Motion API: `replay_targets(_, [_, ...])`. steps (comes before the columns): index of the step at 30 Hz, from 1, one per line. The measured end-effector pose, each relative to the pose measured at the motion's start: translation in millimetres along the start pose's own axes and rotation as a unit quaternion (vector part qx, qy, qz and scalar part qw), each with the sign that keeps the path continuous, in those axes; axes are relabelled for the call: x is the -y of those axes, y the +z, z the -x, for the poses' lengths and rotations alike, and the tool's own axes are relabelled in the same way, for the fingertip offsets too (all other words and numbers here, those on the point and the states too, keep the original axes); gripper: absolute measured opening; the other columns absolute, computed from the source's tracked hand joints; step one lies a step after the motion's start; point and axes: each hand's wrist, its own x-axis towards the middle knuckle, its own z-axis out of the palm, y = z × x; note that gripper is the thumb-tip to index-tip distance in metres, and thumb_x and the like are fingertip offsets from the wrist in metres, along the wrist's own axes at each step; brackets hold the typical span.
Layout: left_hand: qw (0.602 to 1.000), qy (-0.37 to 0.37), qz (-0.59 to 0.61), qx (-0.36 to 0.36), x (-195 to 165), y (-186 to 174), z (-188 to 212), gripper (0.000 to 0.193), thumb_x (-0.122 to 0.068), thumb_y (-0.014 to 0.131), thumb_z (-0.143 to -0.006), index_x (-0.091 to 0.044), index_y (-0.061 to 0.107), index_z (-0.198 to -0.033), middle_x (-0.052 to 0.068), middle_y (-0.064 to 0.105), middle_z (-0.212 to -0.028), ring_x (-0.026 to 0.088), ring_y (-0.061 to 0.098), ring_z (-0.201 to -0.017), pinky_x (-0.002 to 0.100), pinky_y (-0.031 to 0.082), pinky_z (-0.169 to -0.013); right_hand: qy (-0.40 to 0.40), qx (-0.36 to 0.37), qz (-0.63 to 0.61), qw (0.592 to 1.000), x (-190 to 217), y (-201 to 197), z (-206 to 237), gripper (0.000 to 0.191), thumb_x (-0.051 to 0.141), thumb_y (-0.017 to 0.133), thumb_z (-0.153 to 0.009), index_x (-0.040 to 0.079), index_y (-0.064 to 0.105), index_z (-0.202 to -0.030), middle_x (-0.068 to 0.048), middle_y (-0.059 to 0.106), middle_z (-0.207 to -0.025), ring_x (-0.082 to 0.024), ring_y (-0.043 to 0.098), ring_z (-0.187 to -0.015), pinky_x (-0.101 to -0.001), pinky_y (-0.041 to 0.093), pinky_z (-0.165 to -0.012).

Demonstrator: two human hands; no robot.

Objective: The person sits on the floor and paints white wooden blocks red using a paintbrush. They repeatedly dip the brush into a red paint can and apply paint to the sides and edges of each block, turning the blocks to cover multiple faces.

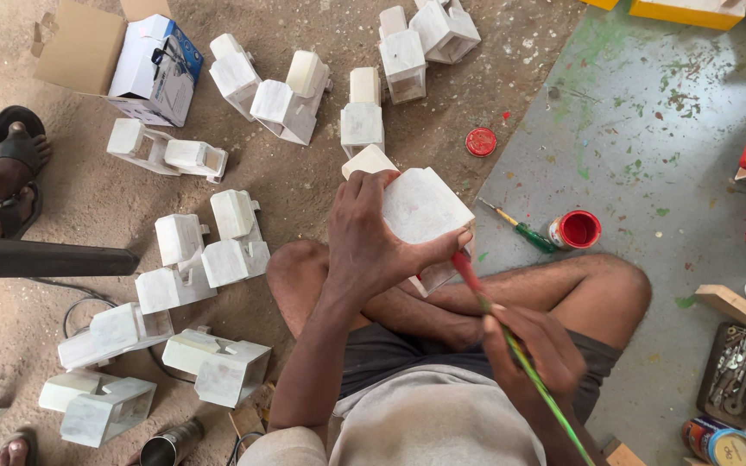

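I sit cross-legged on the floor. My left hand (371, 237) grips a white-primed wooden toy piece (420, 207), held up over my knees. My right hand (535, 349) holds a long green-handled paintbrush (524, 362); its red-tipped end touches the lower right edge of the white piece near my left thumb. A small open tin of red paint (576, 229) stands on the floor just beyond my right knee, with its red lid (480, 141) lying farther away.
Several white-primed wooden pieces (235, 250) lie spread over the dirt floor to the left and ahead. A cardboard box (144, 65) sits top left. Another person's sandalled feet (10, 168) are at the left edge. A green-handled tool (520, 227), a tool tray (736, 371) and yellow painted toys (688, 10) lie right.
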Motion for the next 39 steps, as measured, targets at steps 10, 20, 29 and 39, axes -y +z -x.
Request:
replay_targets(10, [1.000,-0.008,0.006,0.011,2,1,1,0.087,-0.057,0.094,-0.057,0.002,0.065,-0.114,0.014,0.063,-0.106,0.030,0.065,-0.101,0.044,0.052,-0.088,0.002,-0.019,-0.011,1.000,-4,-2,6,0.021,-0.003,0.079,-0.084,-0.001,0.072,-0.104,-0.014,0.073,-0.098,-0.024,0.072,-0.086,-0.0323,0.058,-0.076])
replay_targets(20, [1.000,-0.008,0.011,0.016,0,-4,1,0.087,-0.054,0.095,-0.057,0.002,0.065,-0.114,0.015,0.062,-0.106,0.030,0.064,-0.101,0.044,0.052,-0.088,-0.009,0.003,-0.053,0.999,-10,-4,8,0.019,-0.001,0.079,-0.083,0.000,0.072,-0.101,-0.012,0.074,-0.095,-0.022,0.073,-0.085,-0.0309,0.059,-0.075])
replay_targets(29, [1.000,0.008,0.002,0.003,-3,-2,3,0.087,-0.054,0.096,-0.058,0.002,0.064,-0.116,0.014,0.062,-0.108,0.032,0.063,-0.103,0.045,0.051,-0.090,-0.023,-0.001,0.003,1.000,-5,-11,5,0.017,0.000,0.078,-0.084,0.000,0.071,-0.099,-0.012,0.073,-0.094,-0.024,0.073,-0.081,-0.0331,0.058,-0.073])
replay_targets(39, [1.000,0.015,0.005,-0.003,-9,-5,9,0.091,-0.053,0.097,-0.058,0.005,0.062,-0.119,0.017,0.058,-0.112,0.035,0.059,-0.107,0.046,0.050,-0.091,-0.078,0.021,0.047,0.996,5,-16,-4,0.021,-0.001,0.080,-0.078,0.001,0.071,-0.097,-0.011,0.072,-0.089,-0.025,0.070,-0.077,-0.0365,0.057,-0.070])
